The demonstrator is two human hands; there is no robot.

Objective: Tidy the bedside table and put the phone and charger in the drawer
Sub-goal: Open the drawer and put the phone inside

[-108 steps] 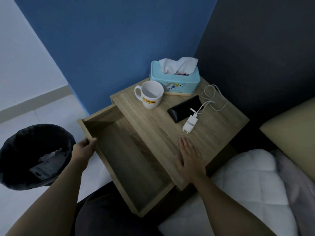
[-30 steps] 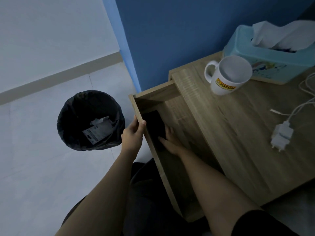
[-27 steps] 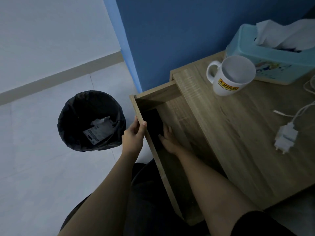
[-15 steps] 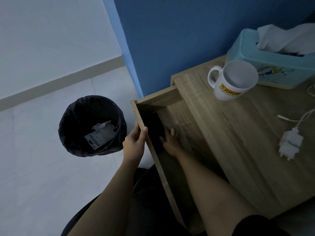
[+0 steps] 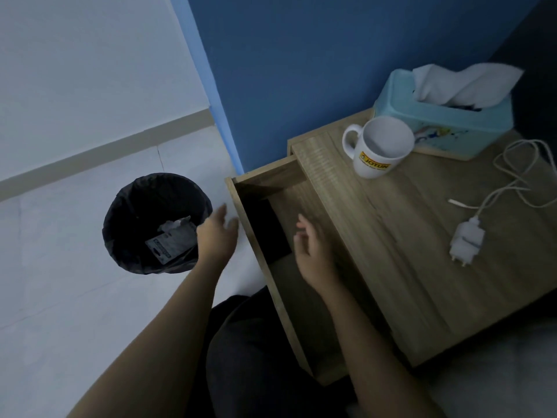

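Over the drawer, right hand hangs loose, gripping nothing; left hand spread, off its edge.

Wooden bedside table, white mug, tissue box, white charger

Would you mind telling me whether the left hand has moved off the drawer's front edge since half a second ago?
Yes. The left hand has let go of the drawer rim and now hangs open beside it, shifted toward the bin.
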